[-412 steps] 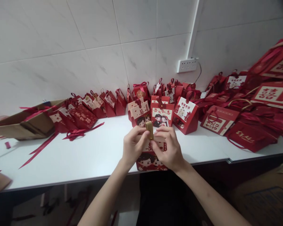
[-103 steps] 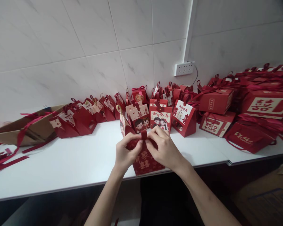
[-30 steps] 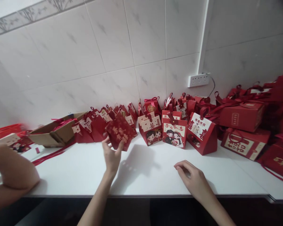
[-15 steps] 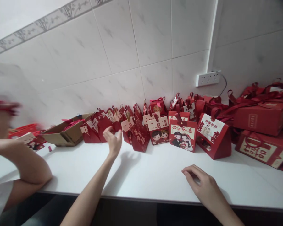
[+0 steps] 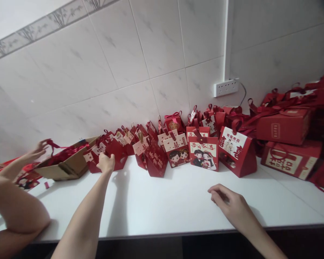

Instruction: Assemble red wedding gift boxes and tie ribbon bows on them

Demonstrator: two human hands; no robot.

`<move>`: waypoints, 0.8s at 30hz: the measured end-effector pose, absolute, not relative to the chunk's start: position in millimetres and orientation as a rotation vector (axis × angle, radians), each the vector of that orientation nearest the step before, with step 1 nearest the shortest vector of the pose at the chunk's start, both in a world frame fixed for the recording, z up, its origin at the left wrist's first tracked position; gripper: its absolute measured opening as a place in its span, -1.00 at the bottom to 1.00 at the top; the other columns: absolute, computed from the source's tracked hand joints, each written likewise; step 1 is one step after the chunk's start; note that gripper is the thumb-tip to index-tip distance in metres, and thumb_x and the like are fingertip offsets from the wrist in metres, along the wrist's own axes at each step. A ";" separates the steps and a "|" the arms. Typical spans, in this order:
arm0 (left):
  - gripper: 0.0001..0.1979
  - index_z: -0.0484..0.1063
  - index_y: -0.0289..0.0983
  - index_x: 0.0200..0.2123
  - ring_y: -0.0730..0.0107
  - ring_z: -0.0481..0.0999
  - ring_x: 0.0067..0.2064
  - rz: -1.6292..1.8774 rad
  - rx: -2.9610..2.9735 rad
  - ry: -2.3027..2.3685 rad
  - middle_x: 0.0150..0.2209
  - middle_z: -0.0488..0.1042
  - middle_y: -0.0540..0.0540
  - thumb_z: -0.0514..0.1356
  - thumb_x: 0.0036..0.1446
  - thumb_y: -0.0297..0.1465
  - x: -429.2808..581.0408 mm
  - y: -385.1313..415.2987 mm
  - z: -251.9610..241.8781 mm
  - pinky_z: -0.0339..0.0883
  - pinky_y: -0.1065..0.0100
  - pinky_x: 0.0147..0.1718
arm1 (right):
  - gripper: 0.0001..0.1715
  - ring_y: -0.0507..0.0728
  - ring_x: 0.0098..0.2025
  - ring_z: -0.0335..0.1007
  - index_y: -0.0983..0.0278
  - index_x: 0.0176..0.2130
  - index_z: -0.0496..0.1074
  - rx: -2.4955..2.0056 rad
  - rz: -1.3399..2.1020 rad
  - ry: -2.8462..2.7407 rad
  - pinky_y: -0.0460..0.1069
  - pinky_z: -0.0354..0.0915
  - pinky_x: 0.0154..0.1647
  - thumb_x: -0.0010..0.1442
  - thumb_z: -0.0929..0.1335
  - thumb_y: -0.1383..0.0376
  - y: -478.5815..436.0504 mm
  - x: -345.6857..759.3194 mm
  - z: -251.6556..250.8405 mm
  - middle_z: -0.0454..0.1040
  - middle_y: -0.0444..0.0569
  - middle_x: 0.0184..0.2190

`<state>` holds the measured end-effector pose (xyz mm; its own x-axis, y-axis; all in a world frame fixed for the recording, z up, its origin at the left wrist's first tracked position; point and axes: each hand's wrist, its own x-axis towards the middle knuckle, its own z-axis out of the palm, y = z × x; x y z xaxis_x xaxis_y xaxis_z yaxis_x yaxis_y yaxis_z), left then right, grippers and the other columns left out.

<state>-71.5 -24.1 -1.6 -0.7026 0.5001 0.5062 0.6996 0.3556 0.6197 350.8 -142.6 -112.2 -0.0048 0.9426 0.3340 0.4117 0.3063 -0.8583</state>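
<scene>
My left hand [image 5: 106, 163] is stretched out to the row's left part, with bent fingers and thumb apart. Its fingertips are at a plain dark red gift box [image 5: 120, 156], and I cannot tell whether they touch it. Just above the white table, my right hand [image 5: 229, 203] is curled, thumb and forefinger tips together, with nothing visible in it. Before it stand a gift box with a cartoon couple [image 5: 204, 154], a white-fronted gift box [image 5: 237, 151] and a gift box with two cartoon faces [image 5: 176, 151]. A red gift box with gold writing [image 5: 156, 158] leans to their left.
More red boxes with ribbon loops line the tiled wall; large red boxes [image 5: 290, 158] are piled at the right. At the left stands an open cardboard box [image 5: 62, 171] of red ribbons. A co-worker's hand [image 5: 39, 151] is over it, their forearm and elbow [image 5: 21, 201] by the table's edge.
My left hand has moved left and down to the dark red box. My right hand has hardly moved. The co-worker's raised hand has come down to the ribbons. The view has shifted slightly.
</scene>
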 end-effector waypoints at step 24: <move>-0.84 0.26 -0.24 -0.28 0.42 0.39 -0.37 -2.100 -2.105 -1.480 -0.38 0.36 -0.03 0.03 0.22 -0.27 137.8 -161.2 -69.3 0.29 0.43 -0.38 | -0.65 0.16 -0.21 0.42 0.28 -0.26 0.42 -1.138 0.581 -1.385 0.01 0.39 -0.25 0.17 0.25 0.07 -149.7 352.2 -99.2 0.46 0.05 -0.28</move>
<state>137.8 -161.2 -69.3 -0.1873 0.6734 0.7152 0.4473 -0.5897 0.6724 352.2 -149.7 -99.2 0.1689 0.8741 0.4555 0.2878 0.3983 -0.8709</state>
